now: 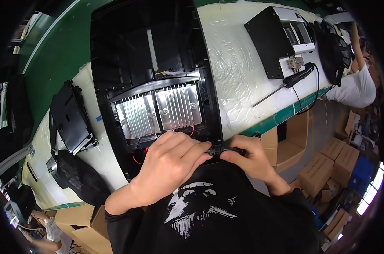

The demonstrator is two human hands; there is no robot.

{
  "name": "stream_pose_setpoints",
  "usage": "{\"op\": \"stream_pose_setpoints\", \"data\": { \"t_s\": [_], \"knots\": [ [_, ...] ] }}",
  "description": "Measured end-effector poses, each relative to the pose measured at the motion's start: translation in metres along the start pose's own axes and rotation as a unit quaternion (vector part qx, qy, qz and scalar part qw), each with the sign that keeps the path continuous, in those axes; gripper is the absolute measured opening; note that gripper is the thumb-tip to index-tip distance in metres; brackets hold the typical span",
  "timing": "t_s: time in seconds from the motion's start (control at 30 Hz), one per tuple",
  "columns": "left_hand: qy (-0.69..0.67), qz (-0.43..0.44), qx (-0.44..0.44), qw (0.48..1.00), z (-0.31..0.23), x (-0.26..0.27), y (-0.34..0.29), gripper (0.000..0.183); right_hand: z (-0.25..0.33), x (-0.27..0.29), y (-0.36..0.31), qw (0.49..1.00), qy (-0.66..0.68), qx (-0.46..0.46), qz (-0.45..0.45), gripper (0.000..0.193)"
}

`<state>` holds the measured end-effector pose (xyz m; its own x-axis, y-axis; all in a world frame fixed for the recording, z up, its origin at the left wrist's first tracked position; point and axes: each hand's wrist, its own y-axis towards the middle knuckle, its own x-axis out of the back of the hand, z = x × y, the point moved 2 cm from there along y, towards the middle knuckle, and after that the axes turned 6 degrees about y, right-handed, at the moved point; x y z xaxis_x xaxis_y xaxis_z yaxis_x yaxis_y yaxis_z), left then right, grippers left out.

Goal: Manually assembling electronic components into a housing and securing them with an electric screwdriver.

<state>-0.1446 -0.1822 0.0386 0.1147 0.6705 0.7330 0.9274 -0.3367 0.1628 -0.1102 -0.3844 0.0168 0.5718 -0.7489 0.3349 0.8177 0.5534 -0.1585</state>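
Between my two hands a black cable (pixel 218 151) with a ribbed strain relief is held over the near edge of a large black plastic housing (pixel 111 51). My left hand (pixel 168 163) is closed on the cable's left end, and its fingers hide that end. My right hand (pixel 250 157) pinches the cable to the right of the ribbed part, thumb against fingers. Just beyond the hands, two silver finned heat sinks (pixel 179 106) are set side by side in the housing. Thin red wires (pixel 136 157) show beside my left hand.
On the film-covered bench (pixel 230 55), a corded black tool with a long shaft (pixel 299 77) lies right of the housing, near a black-and-white device (pixel 266 42). Black panels (pixel 71 118) and a black mesh piece (pixel 82 173) lie left. Cardboard boxes (pixel 295 137) and another person (pixel 359 86) are at right.
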Motion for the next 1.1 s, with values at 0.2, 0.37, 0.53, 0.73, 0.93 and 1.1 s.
{"op": "stream_pose_setpoints", "data": {
  "t_s": [0.2,0.37,0.53,0.73,0.93,1.1],
  "knots": [
    [0.026,-0.032,-0.036,0.999,-0.002,-0.004,0.000,0.020,0.002,0.008,0.011,0.994,0.075,-0.056,0.055,0.022],
    [0.013,-0.024,-0.009,1.000,-0.003,-0.004,0.000,0.019,0.000,0.015,0.016,0.990,0.061,-0.079,0.101,0.022],
    [0.042,-0.033,0.015,0.998,-0.008,-0.008,-0.002,0.018,-0.004,0.012,0.013,0.975,0.102,-0.166,0.106,0.022],
    [0.119,-0.063,0.032,0.990,-0.016,-0.016,-0.004,0.020,0.004,0.010,0.014,0.992,0.050,-0.091,0.077,0.023],
    [0.106,-0.077,0.003,0.991,-0.013,-0.018,-0.006,0.025,-0.003,0.016,0.022,0.982,0.067,-0.133,0.116,0.030],
    [0.083,-0.051,0.032,0.995,-0.012,-0.015,-0.005,0.026,-0.004,0.014,0.022,0.981,0.046,-0.129,0.135,0.035]
  ]
}}
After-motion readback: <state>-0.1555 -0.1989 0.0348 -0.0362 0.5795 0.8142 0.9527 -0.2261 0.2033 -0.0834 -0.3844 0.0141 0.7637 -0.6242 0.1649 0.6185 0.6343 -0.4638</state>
